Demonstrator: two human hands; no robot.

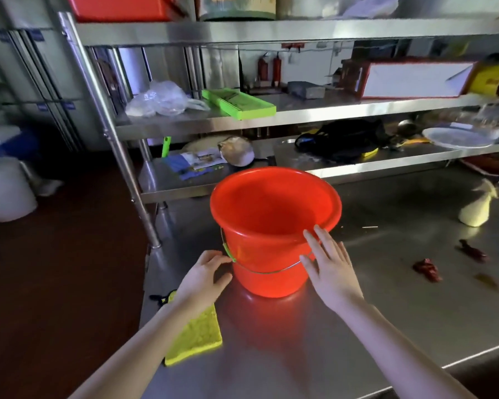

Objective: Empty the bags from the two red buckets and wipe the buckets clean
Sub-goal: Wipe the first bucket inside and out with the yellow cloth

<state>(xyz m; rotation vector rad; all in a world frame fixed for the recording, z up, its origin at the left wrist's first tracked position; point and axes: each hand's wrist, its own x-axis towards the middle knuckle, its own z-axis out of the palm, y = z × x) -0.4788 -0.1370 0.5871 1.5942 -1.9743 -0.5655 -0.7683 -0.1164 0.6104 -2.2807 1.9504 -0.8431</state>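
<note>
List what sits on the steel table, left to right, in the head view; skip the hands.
yellow cloth → red bucket → crumpled red scrap → pale tied bag

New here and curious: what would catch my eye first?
The bright red bucket, upright and seemingly empty on the steel table, with the left hand and right hand at its sides. A yellow cloth lies by the table's left edge, under the left forearm; a pale tied bag sits far right.
</note>
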